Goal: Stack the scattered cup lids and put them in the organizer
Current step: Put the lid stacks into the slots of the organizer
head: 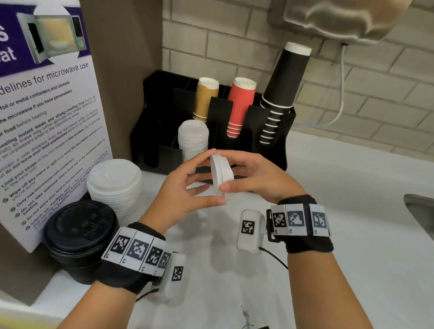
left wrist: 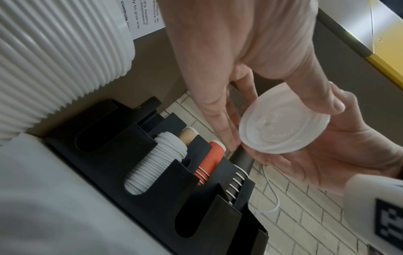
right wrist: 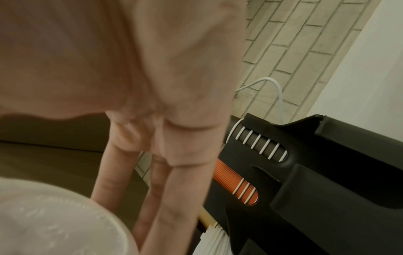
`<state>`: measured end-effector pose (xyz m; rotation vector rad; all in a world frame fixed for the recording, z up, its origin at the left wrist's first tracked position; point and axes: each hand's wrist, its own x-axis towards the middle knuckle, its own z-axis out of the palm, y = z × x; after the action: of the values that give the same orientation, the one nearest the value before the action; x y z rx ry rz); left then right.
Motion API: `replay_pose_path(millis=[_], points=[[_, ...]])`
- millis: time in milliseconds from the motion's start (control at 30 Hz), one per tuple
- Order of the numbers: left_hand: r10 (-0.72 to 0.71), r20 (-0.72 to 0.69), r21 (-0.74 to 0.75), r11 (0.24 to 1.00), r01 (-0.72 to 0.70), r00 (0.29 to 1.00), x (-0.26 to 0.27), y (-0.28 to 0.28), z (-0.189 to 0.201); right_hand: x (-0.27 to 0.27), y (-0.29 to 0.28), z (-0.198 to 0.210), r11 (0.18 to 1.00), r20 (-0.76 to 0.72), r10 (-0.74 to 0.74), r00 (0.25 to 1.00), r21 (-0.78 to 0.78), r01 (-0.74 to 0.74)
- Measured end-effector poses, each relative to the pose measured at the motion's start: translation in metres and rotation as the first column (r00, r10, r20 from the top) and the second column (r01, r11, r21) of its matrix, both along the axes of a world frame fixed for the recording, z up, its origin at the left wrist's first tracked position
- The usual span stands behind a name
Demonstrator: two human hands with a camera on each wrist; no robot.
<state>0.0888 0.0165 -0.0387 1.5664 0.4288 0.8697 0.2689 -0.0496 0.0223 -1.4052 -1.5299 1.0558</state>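
Note:
Two small white cup lids (head: pixel 220 175), nested and turned on edge, are held above the counter between both hands. My left hand (head: pixel 207 181) grips them from the left, thumb under the rim and fingers over the top. My right hand (head: pixel 236 171) grips them from the right with thumb and curled fingers. In the left wrist view the lids (left wrist: pixel 283 119) show their flat face. The right wrist view catches a lid (right wrist: pixel 54 224) blurred at lower left. Just behind stands the black organizer (head: pixel 274 147), with a stack of white lids (head: pixel 192 138) in a front slot.
A tall stack of larger white lids (head: pixel 114 184) and a stack of black lids (head: pixel 80 233) stand on the white counter (head: pixel 344 244) at left, by a microwave sign (head: pixel 38 131). Tan, red and black cup stacks (head: pixel 283 92) fill the organizer's back. A sink edge (head: pixel 425 213) lies right.

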Motion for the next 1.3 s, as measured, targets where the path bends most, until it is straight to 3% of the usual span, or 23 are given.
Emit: replay_pose_path(millis=[367, 533, 633, 733, 800, 967, 1167, 1300], points=[[0.048, -0.028, 0.028, 0.999, -0.047, 0.998, 0.001, 0.006, 0.002, -0.006, 0.007, -0.007, 0.997, -0.071, -0.071, 0.995, 0.038, 0.073], [0.090, -0.018, 0.044, 0.995, -0.089, 0.996, 0.000, 0.017, 0.006, -0.016, 0.027, 0.001, 0.991, 0.012, -0.088, 0.996, 0.101, 0.087], [0.223, 0.018, 0.025, 0.974, -0.223, 0.975, -0.007, 0.028, 0.013, -0.013, 0.062, 0.014, 0.974, 0.123, -0.167, 0.978, 0.177, 0.144], [0.446, 0.114, 0.047, 0.890, -0.454, 0.888, -0.021, 0.037, 0.022, -0.001, 0.111, 0.024, 0.930, 0.322, -0.331, 0.887, 0.273, 0.248], [0.512, 0.171, 0.035, 0.850, -0.525, 0.842, -0.028, 0.039, 0.029, 0.004, 0.141, 0.025, 0.932, 0.495, -0.351, 0.795, 0.266, 0.246], [0.505, 0.210, 0.008, 0.856, -0.518, 0.837, -0.037, 0.036, 0.035, 0.002, 0.185, 0.009, 0.970, 0.734, -0.236, 0.637, 0.217, 0.110], [0.496, 0.208, 0.017, 0.860, -0.510, 0.843, -0.038, 0.034, 0.032, -0.006, 0.196, 0.002, 0.990, 0.853, -0.142, 0.502, 0.136, 0.050], [0.500, 0.203, 0.014, 0.858, -0.513, 0.842, -0.037, 0.034, 0.031, -0.011, 0.189, -0.001, 0.995, 0.940, -0.098, 0.327, 0.081, 0.064]])
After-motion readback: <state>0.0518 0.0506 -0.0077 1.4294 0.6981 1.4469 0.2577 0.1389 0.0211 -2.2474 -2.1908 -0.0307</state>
